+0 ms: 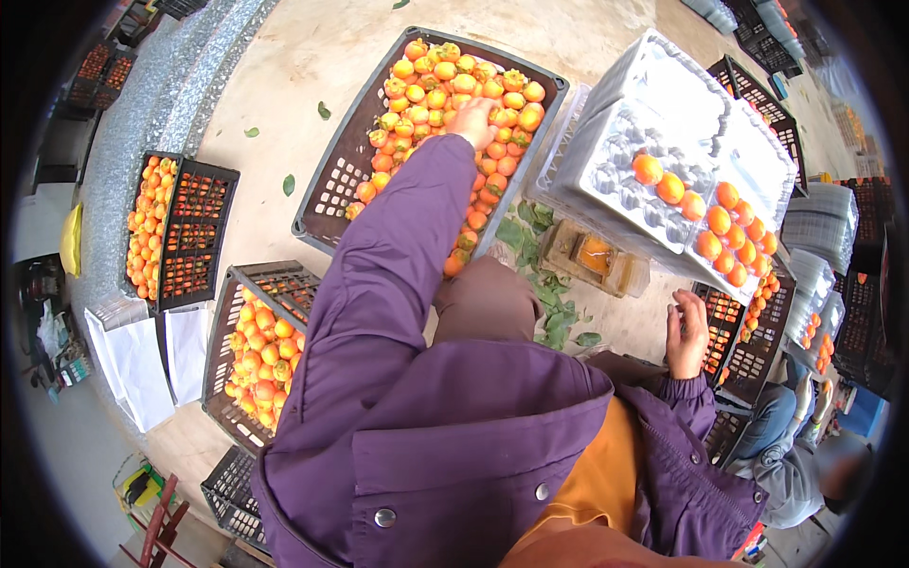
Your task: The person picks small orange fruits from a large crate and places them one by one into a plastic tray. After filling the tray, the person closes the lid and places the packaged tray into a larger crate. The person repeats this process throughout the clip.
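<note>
My left hand (474,122) reaches into a large dark plastic crate (312,192) and rests on the heap of orange persimmons (433,85). Its fingertips are partly hidden among the fruit, so a grip cannot be made out. Many of these persimmons carry green calyxes. To the right rises a tall stack of moulded plastic fruit trays (625,142). Several persimmons (726,220) sit in hollows of the top tray, mostly at its near right end; other hollows are bare. Below that stack, my right hand (687,334) is raised, fingers apart, holding nothing.
Persimmon-filled crates stand on the left (206,227) and lower left (259,355). Green leaves (557,312) and a small box-like block (593,255) lie on the floor between crate and trays. A seated co-worker (781,454) is at lower right, near more trays (820,220).
</note>
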`<control>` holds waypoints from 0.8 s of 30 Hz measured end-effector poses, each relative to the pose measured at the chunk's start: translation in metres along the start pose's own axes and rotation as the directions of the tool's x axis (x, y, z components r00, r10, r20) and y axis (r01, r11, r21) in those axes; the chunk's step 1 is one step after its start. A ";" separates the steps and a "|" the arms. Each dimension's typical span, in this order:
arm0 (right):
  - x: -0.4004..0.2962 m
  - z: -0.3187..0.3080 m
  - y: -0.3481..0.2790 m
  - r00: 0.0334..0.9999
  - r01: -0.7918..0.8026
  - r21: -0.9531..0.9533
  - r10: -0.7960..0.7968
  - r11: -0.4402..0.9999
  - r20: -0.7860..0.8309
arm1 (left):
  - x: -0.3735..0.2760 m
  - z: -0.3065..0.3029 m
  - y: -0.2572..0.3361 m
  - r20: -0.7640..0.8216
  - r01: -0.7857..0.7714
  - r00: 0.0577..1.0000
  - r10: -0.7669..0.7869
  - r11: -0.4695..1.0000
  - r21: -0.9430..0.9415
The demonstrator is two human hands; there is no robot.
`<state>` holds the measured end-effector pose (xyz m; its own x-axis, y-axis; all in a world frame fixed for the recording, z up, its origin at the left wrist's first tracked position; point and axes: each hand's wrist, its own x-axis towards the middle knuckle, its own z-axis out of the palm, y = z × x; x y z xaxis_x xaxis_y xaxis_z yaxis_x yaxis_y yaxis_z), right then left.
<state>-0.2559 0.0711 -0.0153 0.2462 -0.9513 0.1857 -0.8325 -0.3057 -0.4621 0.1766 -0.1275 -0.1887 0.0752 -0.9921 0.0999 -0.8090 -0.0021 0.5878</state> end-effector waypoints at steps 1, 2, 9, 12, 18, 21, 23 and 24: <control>0.002 0.003 -0.001 1.000 0.009 0.005 -0.009 1.000 0.015 | 0.005 0.007 -0.004 0.021 0.003 1.000 -0.003 1.000 -0.005; 0.004 0.004 -0.002 1.000 0.009 -0.003 -0.009 1.000 0.030 | 0.009 0.013 -0.010 0.052 0.021 0.998 -0.019 0.999 -0.033; 0.008 0.006 -0.007 0.994 -0.052 0.018 0.050 0.998 0.099 | 0.009 0.031 -0.038 -0.072 0.008 0.997 -0.034 0.941 -0.339; 0.006 0.006 -0.015 0.993 -0.077 0.078 0.070 0.994 0.091 | -0.005 -0.005 0.014 0.085 0.205 0.958 -0.275 0.445 -0.872; 0.040 0.010 -0.059 0.979 0.151 0.275 -0.182 0.949 0.090 | -0.056 -0.079 0.093 0.591 0.614 0.790 0.163 -0.219 -0.759; 0.058 0.006 -0.089 0.981 0.162 0.464 -0.191 0.871 0.018 | -0.092 -0.102 0.165 0.648 0.688 0.710 0.278 -0.075 -0.722; 0.063 0.001 -0.101 0.974 0.215 0.438 -0.222 0.873 -0.036 | -0.120 -0.106 0.210 0.627 0.627 0.740 0.244 0.088 -0.774; 0.062 -0.003 -0.109 0.964 0.263 0.446 -0.250 0.856 -0.088 | -0.132 -0.108 0.226 0.619 0.596 0.742 0.258 0.169 -0.785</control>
<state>-0.1513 0.0458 0.0496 0.4022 -0.8371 0.3709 -0.4266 -0.5298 -0.7331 0.0466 0.0164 0.0176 -0.5137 -0.8140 -0.2710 0.3655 -0.4934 0.7893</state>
